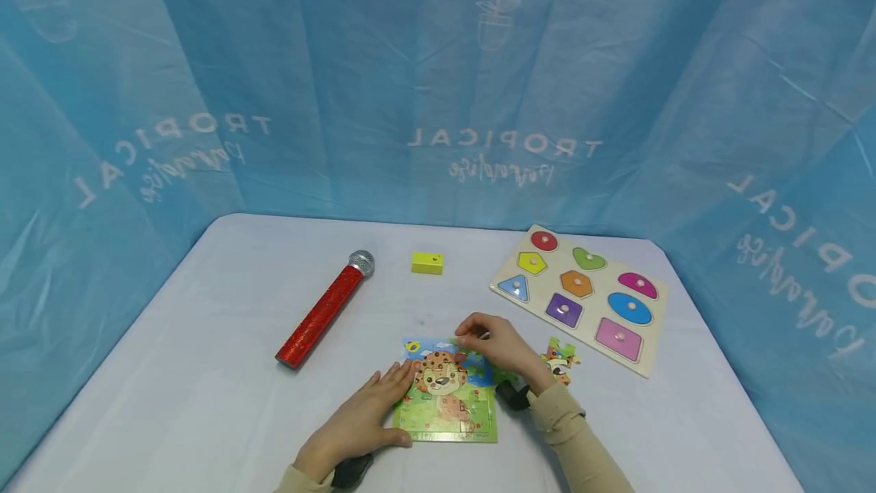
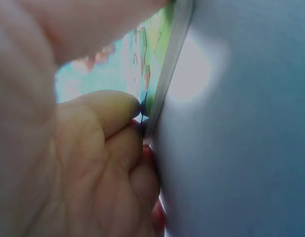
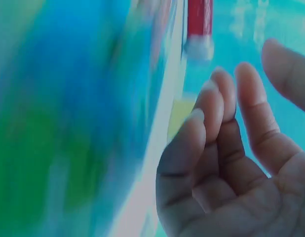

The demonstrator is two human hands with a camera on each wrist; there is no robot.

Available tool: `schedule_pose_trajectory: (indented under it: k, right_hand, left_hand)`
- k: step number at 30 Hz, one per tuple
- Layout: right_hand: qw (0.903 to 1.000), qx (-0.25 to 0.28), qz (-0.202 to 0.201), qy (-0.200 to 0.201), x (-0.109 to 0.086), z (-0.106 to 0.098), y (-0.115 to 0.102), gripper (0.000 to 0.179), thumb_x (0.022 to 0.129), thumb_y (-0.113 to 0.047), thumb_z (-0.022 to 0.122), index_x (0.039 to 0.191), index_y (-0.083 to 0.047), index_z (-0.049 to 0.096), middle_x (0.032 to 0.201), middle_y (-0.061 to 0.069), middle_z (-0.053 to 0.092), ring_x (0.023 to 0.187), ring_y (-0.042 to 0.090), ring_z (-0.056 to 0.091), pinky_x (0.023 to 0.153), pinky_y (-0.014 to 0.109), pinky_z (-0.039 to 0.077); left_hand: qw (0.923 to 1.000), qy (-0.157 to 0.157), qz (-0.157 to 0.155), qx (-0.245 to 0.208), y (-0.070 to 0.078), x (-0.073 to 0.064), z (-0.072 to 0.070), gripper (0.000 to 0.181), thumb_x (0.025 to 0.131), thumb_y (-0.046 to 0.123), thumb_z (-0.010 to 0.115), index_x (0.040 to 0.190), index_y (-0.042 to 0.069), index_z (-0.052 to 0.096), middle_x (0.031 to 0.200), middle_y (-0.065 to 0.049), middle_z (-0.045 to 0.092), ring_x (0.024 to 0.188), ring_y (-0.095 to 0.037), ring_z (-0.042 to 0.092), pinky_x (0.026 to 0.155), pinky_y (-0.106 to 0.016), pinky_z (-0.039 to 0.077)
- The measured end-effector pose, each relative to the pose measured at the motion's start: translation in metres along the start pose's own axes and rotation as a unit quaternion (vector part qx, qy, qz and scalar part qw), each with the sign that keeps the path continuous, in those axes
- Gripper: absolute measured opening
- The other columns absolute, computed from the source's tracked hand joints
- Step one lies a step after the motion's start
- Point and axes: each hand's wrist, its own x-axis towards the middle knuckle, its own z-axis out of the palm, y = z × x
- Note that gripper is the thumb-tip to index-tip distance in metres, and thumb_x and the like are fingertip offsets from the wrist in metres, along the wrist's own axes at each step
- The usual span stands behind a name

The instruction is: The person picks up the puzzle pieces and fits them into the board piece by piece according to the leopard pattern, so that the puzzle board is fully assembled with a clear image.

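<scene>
A square jigsaw puzzle of a spotted leopard cub (image 1: pixel 441 409) lies on the table, with blue sky along its top and green grass below. Against its left edge rests my left hand (image 1: pixel 363 418), fingers stretched and the thumb near the lower left corner. In the left wrist view, the fingertips (image 2: pixel 128 104) touch the puzzle's edge. My right hand (image 1: pixel 498 342) hovers above the upper right corner. Its fingers (image 3: pixel 211 111) are loosely bent in the right wrist view, thumb apart, nothing between them. Loose puzzle pieces (image 1: pixel 561 361) lie right of my right wrist.
A red microphone (image 1: pixel 322 314) with a silver head lies to the left. Behind the puzzle stands a small yellow block (image 1: pixel 427 263). The wooden shape board (image 1: pixel 534 306) with coloured knobbed shapes lies at the right. A blue curtain (image 1: pixel 438 82) hangs around the white table (image 1: pixel 226 326).
</scene>
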Motion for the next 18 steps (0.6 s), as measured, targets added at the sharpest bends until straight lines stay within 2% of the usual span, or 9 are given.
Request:
schedule_pose_trajectory:
  k: [3,7,9,12,15,18]
  right_hand:
    - [0.9949,-0.033,0.047,0.083,-0.020,-0.027,0.015,0.011,0.093,-0.019,0.065,0.101,-0.012,0.067,0.097,0.003,0.067,0.089,0.015,0.060,0.073,0.027,0.051]
    - [0.9788,-0.067,0.111,0.159,-0.052,-0.061,0.036,0.014,0.093,-0.017,0.064,0.104,-0.010,0.066,0.102,0.006,0.067,0.096,0.020,0.059,0.078,0.028,0.049]
    - [0.9727,-0.088,0.130,0.171,-0.068,-0.073,0.046,0.016,0.094,-0.017,0.063,0.107,-0.009,0.066,0.105,0.008,0.066,0.098,0.022,0.060,0.081,0.031,0.051]
    - [0.9693,-0.116,0.144,0.162,-0.086,-0.082,0.057,0.019,0.091,-0.013,0.065,0.110,-0.008,0.066,0.110,0.010,0.066,0.103,0.025,0.059,0.087,0.040,0.053]
    - [0.9707,-0.142,0.129,0.145,-0.094,-0.082,0.063,0.026,0.086,-0.005,0.069,0.111,-0.007,0.067,0.114,0.011,0.064,0.105,0.027,0.059,0.092,0.046,0.053]
    - [0.9718,-0.158,0.112,0.134,-0.093,-0.079,0.062,0.032,0.082,-0.002,0.070,0.114,-0.006,0.067,0.114,0.013,0.062,0.103,0.027,0.058,0.091,0.048,0.053]
  left_hand:
    - [1.0000,0.001,-0.004,0.004,0.001,-0.001,0.000,0.099,0.073,0.044,0.077,0.150,0.002,0.031,0.159,-0.015,0.027,0.147,-0.037,0.023,0.120,-0.059,0.019]
    - [1.0000,0.002,-0.002,0.005,0.002,-0.001,-0.003,0.099,0.073,0.043,0.077,0.150,0.001,0.031,0.159,-0.016,0.027,0.147,-0.038,0.023,0.119,-0.059,0.019]
    - [1.0000,0.002,-0.003,0.003,0.003,-0.001,-0.003,0.099,0.073,0.043,0.077,0.150,0.001,0.031,0.159,-0.016,0.027,0.147,-0.038,0.023,0.120,-0.059,0.019]
    - [1.0000,0.003,-0.002,0.001,0.004,-0.002,-0.003,0.099,0.073,0.042,0.077,0.150,0.001,0.031,0.159,-0.016,0.027,0.147,-0.038,0.023,0.120,-0.059,0.018]
    - [1.0000,0.003,-0.002,0.002,0.003,-0.001,-0.001,0.098,0.073,0.042,0.078,0.149,0.001,0.032,0.159,-0.016,0.027,0.147,-0.038,0.023,0.120,-0.059,0.018]
    - [1.0000,0.003,-0.004,0.002,0.002,0.001,0.001,0.098,0.073,0.042,0.078,0.149,0.001,0.032,0.159,-0.015,0.027,0.147,-0.037,0.023,0.120,-0.058,0.018]
